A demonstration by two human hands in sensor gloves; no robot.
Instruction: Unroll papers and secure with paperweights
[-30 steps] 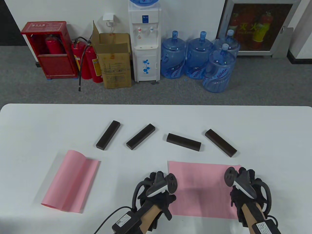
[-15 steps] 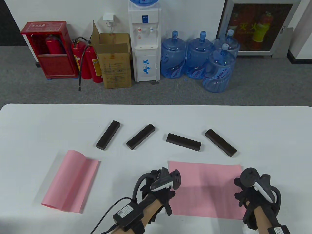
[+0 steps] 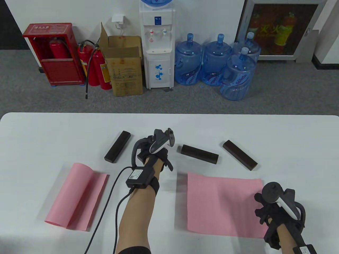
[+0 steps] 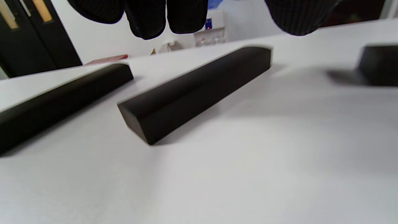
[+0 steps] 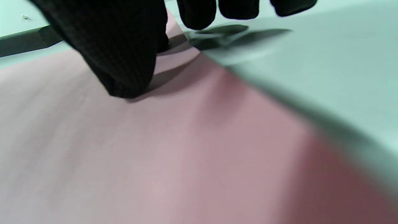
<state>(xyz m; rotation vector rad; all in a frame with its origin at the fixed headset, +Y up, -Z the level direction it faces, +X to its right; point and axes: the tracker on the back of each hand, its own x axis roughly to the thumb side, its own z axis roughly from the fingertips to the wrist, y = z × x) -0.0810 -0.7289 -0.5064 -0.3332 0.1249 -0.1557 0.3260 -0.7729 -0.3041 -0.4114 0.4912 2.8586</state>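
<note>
Having left the pink paper, the left hand hovers over a paperweight, fingers spread.

Left hand over paperweights, right hand on pink paper

The left hand, in a black sensor glove with a grey-and-white tracker strapped to its back, reaches far forward over the table on an outstretched bare forearm, its fingertips hanging spread and touching nothing. The right hand, gloved and fitted the same way, sits low near the table's front edge. Its thumb presses downward while the other fingers hover.
</note>
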